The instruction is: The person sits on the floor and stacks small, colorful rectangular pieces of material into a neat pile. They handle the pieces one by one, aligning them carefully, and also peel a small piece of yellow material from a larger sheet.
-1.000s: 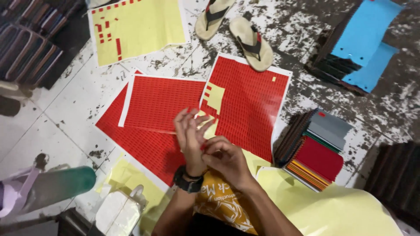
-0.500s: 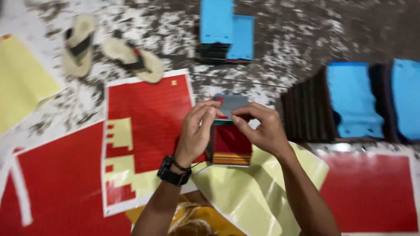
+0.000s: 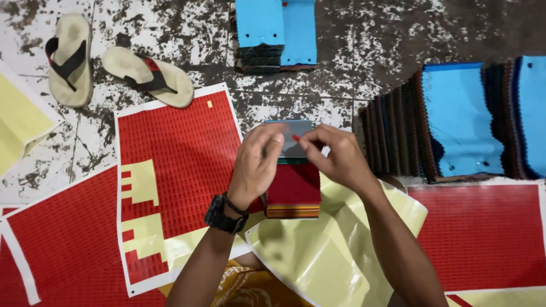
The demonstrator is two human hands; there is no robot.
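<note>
right hand [image 3: 335,156] pinches small red sticker [image 3: 296,137], long axis running up-left | left hand [image 3: 259,162] fingers curled, touching grey swatch [image 3: 293,142] under the sticker | red swatch stack [image 3: 293,190] just below hands | red sticker sheet [image 3: 176,153] left

Bare speckled floor [image 3: 364,85] lying open beyond the hands, fabric sample stacks [image 3: 449,122] crowding the right, red sticker sheet [image 3: 176,153] and sandals [image 3: 114,68] filling the left, yellow backing paper [image 3: 330,250] spreading underneath.
</note>
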